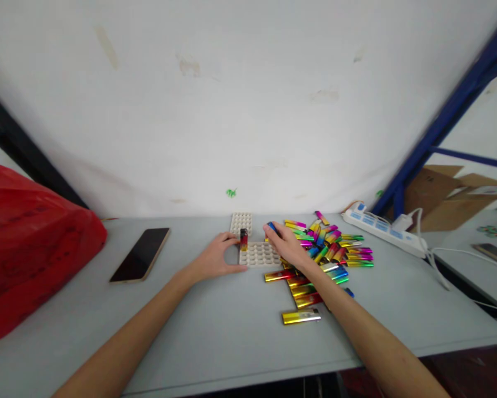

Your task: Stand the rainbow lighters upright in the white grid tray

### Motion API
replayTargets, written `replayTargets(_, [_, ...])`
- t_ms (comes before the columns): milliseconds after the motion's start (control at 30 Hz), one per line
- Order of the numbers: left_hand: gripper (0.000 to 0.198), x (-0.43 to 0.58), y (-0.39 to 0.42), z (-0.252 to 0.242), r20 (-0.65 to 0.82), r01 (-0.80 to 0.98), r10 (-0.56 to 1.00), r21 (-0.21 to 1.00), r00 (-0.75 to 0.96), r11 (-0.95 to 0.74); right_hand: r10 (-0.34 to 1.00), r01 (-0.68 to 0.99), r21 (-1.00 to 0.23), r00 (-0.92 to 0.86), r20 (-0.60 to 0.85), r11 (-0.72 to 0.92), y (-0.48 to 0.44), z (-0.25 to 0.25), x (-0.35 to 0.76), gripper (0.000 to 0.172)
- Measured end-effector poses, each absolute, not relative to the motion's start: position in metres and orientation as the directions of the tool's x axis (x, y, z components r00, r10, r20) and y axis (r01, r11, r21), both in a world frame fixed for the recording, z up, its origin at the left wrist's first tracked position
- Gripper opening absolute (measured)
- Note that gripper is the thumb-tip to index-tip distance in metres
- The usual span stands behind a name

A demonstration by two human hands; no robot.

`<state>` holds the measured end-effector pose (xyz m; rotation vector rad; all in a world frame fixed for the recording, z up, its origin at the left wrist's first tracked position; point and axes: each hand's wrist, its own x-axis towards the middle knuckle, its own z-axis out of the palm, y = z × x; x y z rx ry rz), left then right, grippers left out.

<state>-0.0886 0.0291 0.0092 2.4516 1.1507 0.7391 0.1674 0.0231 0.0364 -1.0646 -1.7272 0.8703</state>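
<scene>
A white tray with round holes (260,255) lies on the grey table (215,326). One red and black lighter (244,239) stands upright in its far left corner. My left hand (216,256) rests against the tray's left edge, thumb and fingers curved around it. My right hand (284,243) hovers over the tray's far right side, fingers closed on a blue lighter (271,226). A pile of several shiny rainbow-coloured lighters (327,249) lies just right of the tray, partly under my right forearm.
A second holed tray (241,223) lies behind the first, by the white wall. A dark phone (141,254) lies to the left, next to a red plastic bag (28,249). A white power strip (383,229) with cables sits at the right, before a blue frame and cardboard boxes.
</scene>
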Motion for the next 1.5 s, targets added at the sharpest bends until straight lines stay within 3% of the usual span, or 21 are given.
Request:
replayTargets(200, [0.066,-0.088,0.029,0.009,0.322,0.607,0.785,0.504,0.529,-0.615,0.887,0.409,-0.792,-0.124,0.444,0.453,0.015,0.038,0.159,0.056])
replayTargets(400, [0.065,-0.089,0.028,0.01,0.329,0.6,0.771,0.49,0.545,-0.633,0.882,0.476,-0.755,-0.108,0.459,0.452,0.013,0.034,0.154,0.041])
replayTargets(733, [0.065,-0.088,0.027,0.01,0.328,0.601,0.775,0.494,0.54,-0.628,0.857,0.505,-0.697,-0.222,0.465,0.509,0.011,0.035,0.153,0.041])
replayTargets(967, [0.065,-0.088,0.028,0.009,0.332,0.594,0.776,0.506,0.536,-0.626,0.735,0.64,-0.399,-0.423,0.53,0.656,0.009,0.031,0.153,0.04])
replayTargets(1067, [0.067,-0.087,0.027,0.009,0.331,0.594,0.777,0.507,0.535,-0.625,0.781,0.678,-0.416,-0.41,0.471,0.606,0.012,0.028,0.152,0.042])
replayTargets(1267, [0.066,-0.088,0.027,0.009,0.345,0.586,0.759,0.488,0.552,-0.647,0.78,0.625,-0.468,-0.463,0.422,0.625,0.015,0.022,0.151,0.03])
replayTargets(1333, [0.066,-0.088,0.027,0.009,0.346,0.593,0.764,0.486,0.544,-0.642,0.761,0.645,-0.406,-0.512,0.399,0.647,0.014,0.021,0.148,0.027])
replayTargets(1500, [0.064,-0.088,0.028,0.007,0.342,0.59,0.771,0.501,0.537,-0.633,0.742,0.786,-0.099,-0.524,0.418,0.611,0.009,0.023,0.134,0.034])
